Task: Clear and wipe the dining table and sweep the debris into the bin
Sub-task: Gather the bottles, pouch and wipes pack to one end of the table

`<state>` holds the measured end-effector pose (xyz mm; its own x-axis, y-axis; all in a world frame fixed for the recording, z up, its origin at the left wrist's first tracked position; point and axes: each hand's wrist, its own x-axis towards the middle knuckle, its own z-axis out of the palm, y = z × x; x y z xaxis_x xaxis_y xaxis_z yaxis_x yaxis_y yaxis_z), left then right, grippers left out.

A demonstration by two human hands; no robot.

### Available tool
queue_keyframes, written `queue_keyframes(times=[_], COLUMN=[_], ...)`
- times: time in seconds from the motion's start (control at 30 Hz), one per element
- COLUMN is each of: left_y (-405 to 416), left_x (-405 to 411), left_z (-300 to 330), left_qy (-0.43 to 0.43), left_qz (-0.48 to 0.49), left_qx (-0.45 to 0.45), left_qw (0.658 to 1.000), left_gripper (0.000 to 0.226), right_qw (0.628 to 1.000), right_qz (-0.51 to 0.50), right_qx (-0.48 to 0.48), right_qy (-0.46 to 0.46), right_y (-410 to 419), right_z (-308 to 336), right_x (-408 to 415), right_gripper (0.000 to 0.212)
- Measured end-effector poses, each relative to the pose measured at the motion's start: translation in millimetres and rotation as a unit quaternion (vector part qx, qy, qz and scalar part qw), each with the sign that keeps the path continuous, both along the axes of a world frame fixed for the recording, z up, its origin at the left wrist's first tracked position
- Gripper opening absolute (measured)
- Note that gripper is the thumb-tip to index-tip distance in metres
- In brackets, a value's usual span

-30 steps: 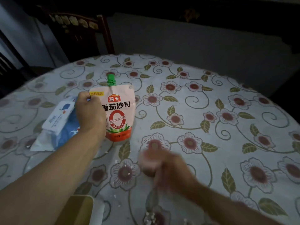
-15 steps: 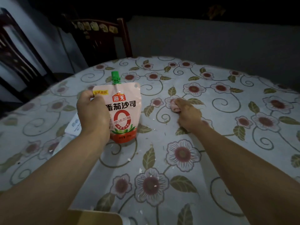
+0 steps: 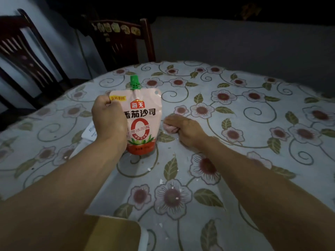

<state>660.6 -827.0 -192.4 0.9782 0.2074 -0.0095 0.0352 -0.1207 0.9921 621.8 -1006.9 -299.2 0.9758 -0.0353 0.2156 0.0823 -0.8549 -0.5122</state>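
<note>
A pink sauce pouch (image 3: 143,122) with a green cap stands upright on the round table (image 3: 253,109), which wears a flowered cloth. My left hand (image 3: 108,120) grips the pouch by its upper left edge. Just right of the pouch, my right hand (image 3: 184,129) is closed on a small pink wad of cloth (image 3: 168,128), pressed flat against the tablecloth. Small white crumbs (image 3: 161,181) lie scattered on the cloth nearer to me.
A white packet (image 3: 88,132) lies behind my left wrist, mostly hidden. A tan box corner (image 3: 117,230) sits at the near edge. Two dark wooden chairs (image 3: 119,40) stand at the far left side. The far right is dark floor.
My right hand has slid left with the wad toward the pouch, after reaching out from near me a second ago. The left hand keeps its hold on the pouch.
</note>
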Motion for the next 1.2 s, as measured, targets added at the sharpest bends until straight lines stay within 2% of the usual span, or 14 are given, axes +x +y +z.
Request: queue_keyframes(times=[0.17, 0.27, 0.33, 0.43, 0.5, 0.57, 0.67, 0.7, 0.73, 0.83, 0.93, 1.03, 1.13, 1.2], left_y=[1.0, 3.3, 4.0, 3.0, 1.0, -0.6, -2.7, -3.3, -3.7, -5.4, -7.5, -12.4, -22.1, -29.6], left_x=[-19.3, -34.2, -42.0, -56.9, -67.6, -75.6, -87.1, -90.5, -93.8, -101.4, -112.2, -126.8, -141.0, -149.0], left_z=[7.3, 15.9, 21.6, 27.3, 31.5, 33.3, 31.5, 29.6, 27.0, 21.4, 21.1, 25.0, 30.7, 31.3], left_qy=[0.009, 0.016, 0.019, 0.023, 0.028, 0.026, 0.026, 0.025, 0.024, 0.026, 0.03, 0.023, 0.027, 0.038], left_qz=[0.011, 0.002, -0.005, -0.017, -0.03, -0.036, -0.045, -0.048, -0.052, -0.06, -0.064, -0.069, -0.087, -0.103], left_qx=[0.003, -0.004, -0.013, -0.011, -0.012, -0.02, -0.026, -0.027, -0.023, -0.007, 0.016, 0.023, 0.007, 0.007], left_qw=[1.0, 1.0, 1.0, 1.0, 0.999, 0.999, 0.998, 0.998, 0.998, 0.998, 0.997, 0.997, 0.996, 0.994], left_gripper=[0.028, 0.029, 0.028, 0.026, 0.022, 0.024, 0.026, 0.027, 0.027, 0.029, 0.028, 0.025, 0.025, 0.022], right_qw=[0.992, 0.986, 0.982, 0.952, 0.953, 0.967, 0.975, 0.965, 0.964, 0.977, 0.993, 0.985, 0.971, 0.966], right_qz=[0.119, 0.154, 0.166, 0.181, 0.127, -0.003, -0.17, -0.216, -0.237, -0.19, -0.059, 0.059, -0.02, -0.14], right_qx=[-0.003, 0.013, 0.057, 0.184, 0.217, 0.237, 0.126, 0.136, 0.102, 0.069, 0.088, 0.12, 0.22, 0.213], right_qy=[0.028, 0.057, 0.075, 0.164, 0.166, 0.093, 0.066, 0.067, 0.058, 0.063, 0.059, 0.108, 0.097, 0.048], right_y=[51.4, 78.7, 94.6, 101.5, 87.5, 50.9, -17.2, -30.5, -34.7, -5.1, 46.2, 79.4, 72.5, 41.2], right_z=[-4.7, 2.3, 9.3, 22.3, 32.5, 38.9, 42.8, 39.1, 33.6, 13.8, 8.9, 16.6, 35.5, 48.4], right_x=[-81.4, -145.3, -178.8, -222.7, -236.3, -233.9, -212.7, -203.5, -201.0, -213.6, -246.3, -279.9, -301.1, -309.2], right_gripper=[0.043, 0.046, 0.039, 0.038, 0.039, 0.032, 0.024, 0.033, 0.044, 0.042, 0.042, 0.035, 0.038, 0.054])
